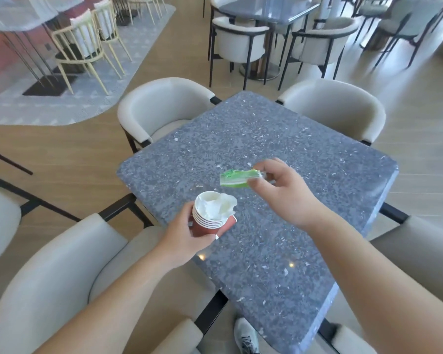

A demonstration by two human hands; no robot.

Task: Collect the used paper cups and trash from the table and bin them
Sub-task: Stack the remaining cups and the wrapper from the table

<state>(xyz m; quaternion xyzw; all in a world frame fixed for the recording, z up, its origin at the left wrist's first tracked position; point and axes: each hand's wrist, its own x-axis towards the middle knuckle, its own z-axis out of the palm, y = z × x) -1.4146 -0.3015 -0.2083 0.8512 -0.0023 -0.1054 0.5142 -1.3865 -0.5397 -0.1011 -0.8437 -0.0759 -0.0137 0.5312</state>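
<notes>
I am gripping the nested stack of red paper cups (210,221), stuffed with crumpled white tissue (219,205), in my left hand (187,236); it looks light and crushable, best held round the sides. My right hand (281,192) is pinching a flimsy green wrapper (237,178) above the speckled grey stone bench (266,139). Cream armchairs (161,108) are crowding the exit.

A stack of red paper cups (210,218), tilted and stuffed with crumpled white tissue (219,204), is held above the table edge. A green wrapper (237,178) is pinched just beside it.
</notes>
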